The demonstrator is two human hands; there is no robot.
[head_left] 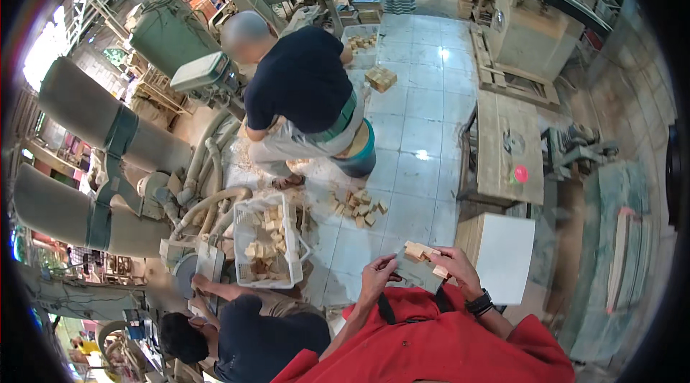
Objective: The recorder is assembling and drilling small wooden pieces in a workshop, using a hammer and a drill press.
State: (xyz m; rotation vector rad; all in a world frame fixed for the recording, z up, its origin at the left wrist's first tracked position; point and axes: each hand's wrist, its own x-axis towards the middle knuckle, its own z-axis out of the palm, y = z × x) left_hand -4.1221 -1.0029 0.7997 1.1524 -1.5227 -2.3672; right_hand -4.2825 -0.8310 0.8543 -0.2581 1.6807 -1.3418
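Observation:
In front of my red shirt, my right hand [457, 268] is closed round a small pale wooden block [420, 251]. Another bit of light wood shows under its fingers. To the left, the fingers of my left hand [378, 275] are pinched together beside a dark strap; what they hold, if anything, I cannot make out. Between the two hands is a greyish patch too unclear to name. Farther off on the tiles lies a loose pile of wooden blocks [361, 208].
A white plastic crate [293, 253] of wooden blocks stands left of me. One person [269, 340] works at a sanding disc [188, 273]; another [302, 81] sits on a teal bucket [359, 156]. At right are a white-topped box [507, 257] and a wooden machine table [509, 142].

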